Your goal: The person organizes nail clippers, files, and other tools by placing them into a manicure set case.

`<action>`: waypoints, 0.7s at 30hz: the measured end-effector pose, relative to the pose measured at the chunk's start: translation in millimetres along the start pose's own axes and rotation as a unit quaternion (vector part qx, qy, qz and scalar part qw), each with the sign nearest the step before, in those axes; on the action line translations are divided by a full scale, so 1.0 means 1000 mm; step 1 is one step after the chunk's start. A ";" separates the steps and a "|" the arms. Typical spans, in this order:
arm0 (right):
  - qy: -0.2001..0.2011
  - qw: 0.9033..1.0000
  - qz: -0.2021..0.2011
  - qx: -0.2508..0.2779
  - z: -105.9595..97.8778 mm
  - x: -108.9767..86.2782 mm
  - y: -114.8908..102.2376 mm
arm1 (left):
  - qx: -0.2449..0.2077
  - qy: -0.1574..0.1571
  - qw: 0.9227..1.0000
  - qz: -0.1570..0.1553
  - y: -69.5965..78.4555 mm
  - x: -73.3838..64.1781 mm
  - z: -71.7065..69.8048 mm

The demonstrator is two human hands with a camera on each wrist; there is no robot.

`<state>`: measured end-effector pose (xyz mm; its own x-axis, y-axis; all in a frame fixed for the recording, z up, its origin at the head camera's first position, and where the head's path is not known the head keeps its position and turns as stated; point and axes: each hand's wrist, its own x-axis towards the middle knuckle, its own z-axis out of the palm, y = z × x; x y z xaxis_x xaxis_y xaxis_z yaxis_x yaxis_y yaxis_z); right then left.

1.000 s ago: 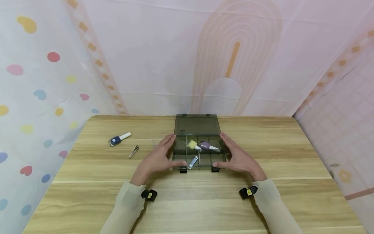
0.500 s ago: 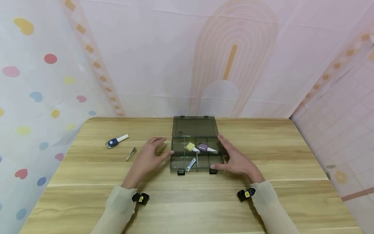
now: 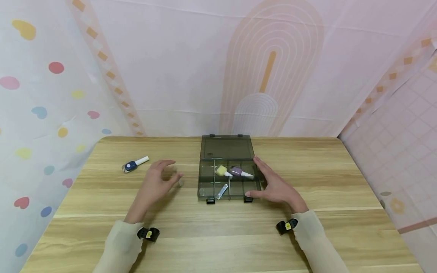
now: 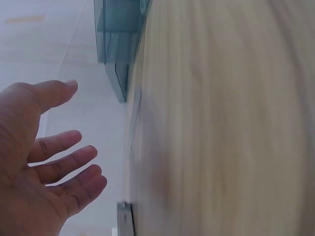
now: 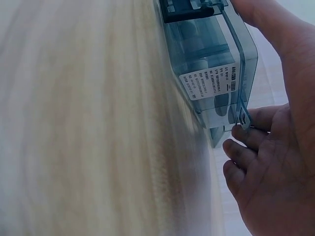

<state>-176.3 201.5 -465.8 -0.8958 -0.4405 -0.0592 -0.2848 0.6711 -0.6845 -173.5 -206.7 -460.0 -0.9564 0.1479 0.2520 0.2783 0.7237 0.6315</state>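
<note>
Lower the spread left hand (image 3: 157, 182) gently; let the right hand (image 3: 278, 185), pinching the box's (image 3: 227, 151) right end, steady it.

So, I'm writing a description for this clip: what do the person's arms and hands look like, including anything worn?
The left hand and right hand wear no gloves. The left sleeve and right sleeve are long, plain and cream. Each wrist has a small black gadget with a yellow patch. I see no cables.
</note>
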 end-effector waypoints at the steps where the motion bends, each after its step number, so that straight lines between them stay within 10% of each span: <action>1: -0.001 1.000 0.000 0.000 0.000 0.000 0.000 | -0.002 0.004 1.000 0.000 -0.003 -0.001 -0.002; 13: -0.004 1.000 0.010 0.002 0.001 0.000 0.001 | -0.022 0.054 0.998 -0.012 -0.030 -0.015 -0.022; 21: -0.004 1.000 0.002 0.000 0.000 0.000 0.000 | -0.001 0.018 0.998 -0.061 -0.037 -0.021 -0.033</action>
<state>-176.3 201.7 -466.2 -0.8943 -0.4424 -0.0672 -0.2813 0.6725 -0.6846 -160.9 -258.5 -464.7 -0.9793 0.0354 0.1992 0.1609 0.7335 0.6603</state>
